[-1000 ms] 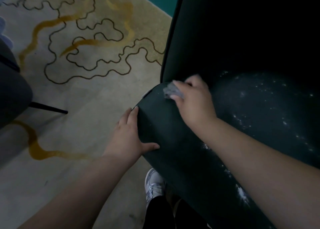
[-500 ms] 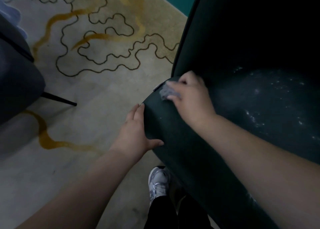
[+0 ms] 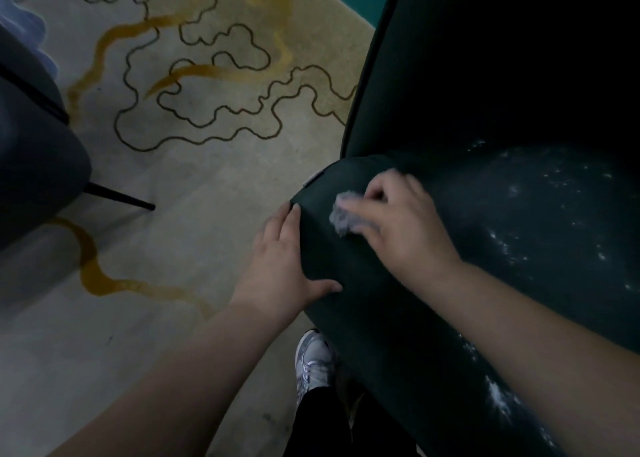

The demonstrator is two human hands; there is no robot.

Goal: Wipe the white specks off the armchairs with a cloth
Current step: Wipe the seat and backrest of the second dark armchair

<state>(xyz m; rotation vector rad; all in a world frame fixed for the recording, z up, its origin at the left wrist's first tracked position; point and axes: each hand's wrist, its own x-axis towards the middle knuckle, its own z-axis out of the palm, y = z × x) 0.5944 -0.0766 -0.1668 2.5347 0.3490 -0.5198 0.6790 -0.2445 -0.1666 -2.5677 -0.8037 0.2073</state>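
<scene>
Two hands are working on the dark green armchair (image 3: 398,318). The right hand (image 3: 398,228) is curling its fingers around a small gray cloth (image 3: 346,218) and pressing it on the front left corner of the seat. The left hand (image 3: 282,269) is lying flat, fingers straight, against the side of that corner. This looks like the rubbing step. Many white specks (image 3: 512,248) are sitting farther right on the seat, so the cloth probably needs to slide that way next.
</scene>
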